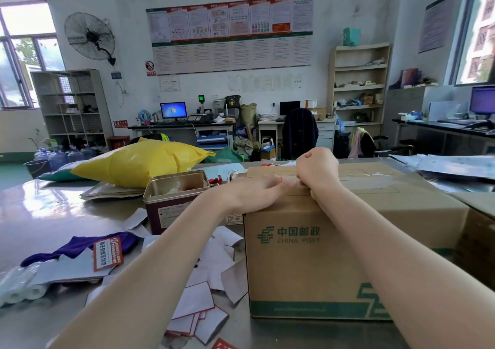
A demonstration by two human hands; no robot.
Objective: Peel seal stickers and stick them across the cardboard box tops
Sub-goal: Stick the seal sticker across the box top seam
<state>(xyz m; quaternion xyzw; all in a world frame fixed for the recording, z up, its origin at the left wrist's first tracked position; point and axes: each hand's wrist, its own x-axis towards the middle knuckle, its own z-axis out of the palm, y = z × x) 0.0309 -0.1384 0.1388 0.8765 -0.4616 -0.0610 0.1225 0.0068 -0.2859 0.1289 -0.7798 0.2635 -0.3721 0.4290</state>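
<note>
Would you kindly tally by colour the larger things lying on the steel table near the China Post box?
Brown: 1, the brown cardboard China Post box
Yellow: 1, the yellow plastic bag
Purple: 1, the purple cloth
Maroon: 1, the open maroon square tin
Total: 4

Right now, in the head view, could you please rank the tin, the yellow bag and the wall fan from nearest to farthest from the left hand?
1. Tin, just left of the left hand.
2. Yellow bag, farther left, behind the tin.
3. Wall fan, high on the far wall.
</note>
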